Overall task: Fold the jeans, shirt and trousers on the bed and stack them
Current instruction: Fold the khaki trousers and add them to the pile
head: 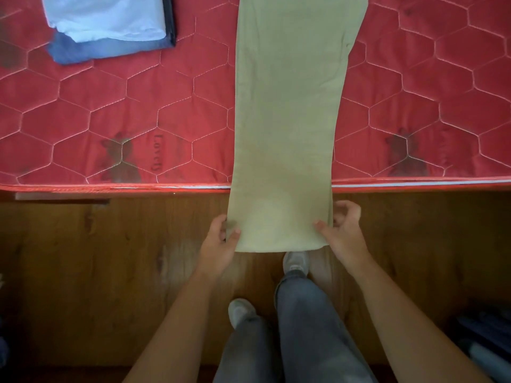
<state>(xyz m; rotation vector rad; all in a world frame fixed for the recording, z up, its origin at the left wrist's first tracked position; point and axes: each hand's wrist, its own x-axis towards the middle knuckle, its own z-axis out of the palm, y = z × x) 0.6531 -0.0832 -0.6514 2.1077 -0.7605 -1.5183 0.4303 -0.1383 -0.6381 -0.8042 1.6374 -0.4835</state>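
Note:
Pale green trousers (287, 106) lie lengthwise across the red quilted bed (124, 106), legs laid together, their hem end hanging over the near edge. My left hand (221, 241) pinches the hem's left corner. My right hand (341, 233) pinches the right corner with thumb and fingers. At the far left sits a pile: a folded white shirt (107, 17) on top of folded blue jeans (80, 52).
The bed's wooden side panel (110, 258) runs below the mattress edge. My legs in grey jeans and light shoes (296, 262) stand close to it. Dark items lie on the floor at the lower right (486, 335).

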